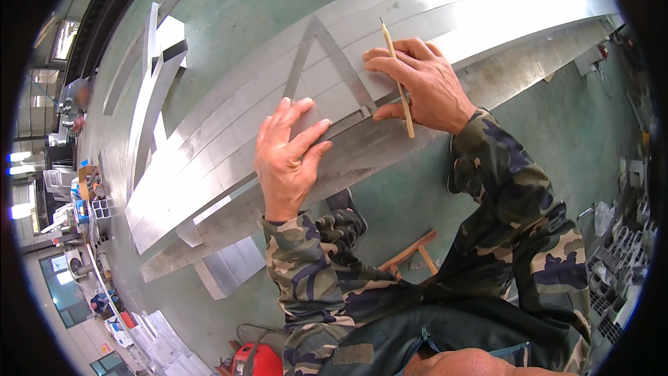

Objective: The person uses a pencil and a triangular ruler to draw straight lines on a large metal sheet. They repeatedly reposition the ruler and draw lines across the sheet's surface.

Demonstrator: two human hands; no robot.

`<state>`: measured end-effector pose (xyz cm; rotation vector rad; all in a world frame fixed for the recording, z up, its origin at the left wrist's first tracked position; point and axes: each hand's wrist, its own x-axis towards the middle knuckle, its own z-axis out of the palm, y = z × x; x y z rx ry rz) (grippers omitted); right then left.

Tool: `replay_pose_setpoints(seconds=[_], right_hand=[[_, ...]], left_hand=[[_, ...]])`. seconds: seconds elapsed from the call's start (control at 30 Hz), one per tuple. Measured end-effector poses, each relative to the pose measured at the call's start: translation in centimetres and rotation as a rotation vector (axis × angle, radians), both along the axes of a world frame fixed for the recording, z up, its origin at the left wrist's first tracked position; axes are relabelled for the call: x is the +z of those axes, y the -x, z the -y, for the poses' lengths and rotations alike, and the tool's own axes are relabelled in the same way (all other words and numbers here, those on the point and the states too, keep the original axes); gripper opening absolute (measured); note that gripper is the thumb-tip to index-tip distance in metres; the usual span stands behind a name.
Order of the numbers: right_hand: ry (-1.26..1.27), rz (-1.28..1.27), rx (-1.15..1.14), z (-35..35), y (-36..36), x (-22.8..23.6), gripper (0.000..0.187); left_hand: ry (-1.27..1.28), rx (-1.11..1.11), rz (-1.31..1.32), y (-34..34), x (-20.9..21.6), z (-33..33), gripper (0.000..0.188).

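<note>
Metal triangular square [327, 69] lying flat on the stack of long aluminium strips [229, 146], apex pointing away, base edge toward the person. Pressed down at its lower left corner by the left hand [285, 160] — open, palm flat, fingers spread and pointing up across the strips, wrist straight, forearm in a camouflage sleeve [313, 285] rising from the lower edge. Just right of the square, right hand [417, 83] resting on the strips, fingers curled and closed around a pencil [396, 76] — pencil nearly upright in the picture, one end poking past the knuckles, other end below the thumb, thumb tip touching the square's lower right corner. Right elbow bent sharply, sleeve dropping toward the knee. Beneath the strips, green floor [557, 125]; wooden trestle [410, 254] near the legs; red case [261, 362] at the bottom edge.
</note>
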<state>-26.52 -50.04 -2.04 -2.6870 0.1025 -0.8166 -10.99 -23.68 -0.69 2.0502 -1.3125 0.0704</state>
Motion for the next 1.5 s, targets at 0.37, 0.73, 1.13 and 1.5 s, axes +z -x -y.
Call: replay_pose_setpoints(seconds=[0.37, 0.73, 1.13, 1.5], right_hand=[[-0.011, -0.009, 0.002, 0.5, 0.2, 0.5, 0.090], [-0.543, 0.109, 0.062, 1.8, -0.9, 1.5, 0.056], [-0.686, 0.106, -0.151, 3.2, -11.5, 2.1, 0.029], [-0.684, 0.131, -0.186, 3.7, -11.7, 1.6, 0.027]], left_hand=[[-0.002, 0.001, -0.004, 0.2, 0.0, 0.5, 0.035], [0.012, -0.014, -0.020, 0.1, -0.4, 0.7, 0.037], [0.017, 0.000, -0.007, 0.0, 0.4, 0.2, 0.037], [0.024, -0.016, -0.005, 0.0, -0.1, 0.6, 0.037]])
